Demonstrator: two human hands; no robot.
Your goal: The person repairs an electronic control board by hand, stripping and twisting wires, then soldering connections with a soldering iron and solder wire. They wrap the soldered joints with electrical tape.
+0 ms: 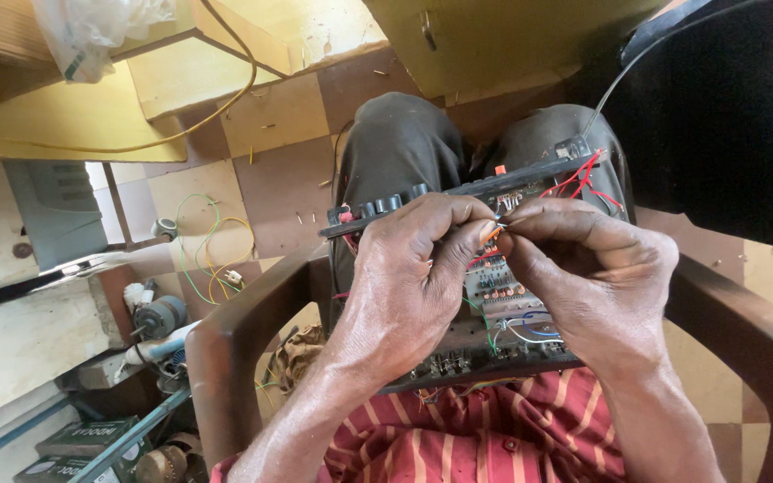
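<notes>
Head view, frame centre — left hand (409,277) and right hand (597,268) both pinch an orange wire (492,234) over the circuit board (503,295) — wiring unfinished, loose leads remain.

hands: two, left hand (409,277) and right hand (597,273), meeting at centre frame
orange wire (491,234): one, pinched between the fingertips of both hands
circuit board (503,300): just the one, lying on the lap
black knobs (391,203): looks like four along the board's front strip, hard to be sure
chair arms: two, brown, left arm (234,335) and right arm (749,326)
plastic bag (91,31): one, upper left
small motor (158,315): one, lower left
boxes (87,438): two stacked, bottom left corner
</notes>
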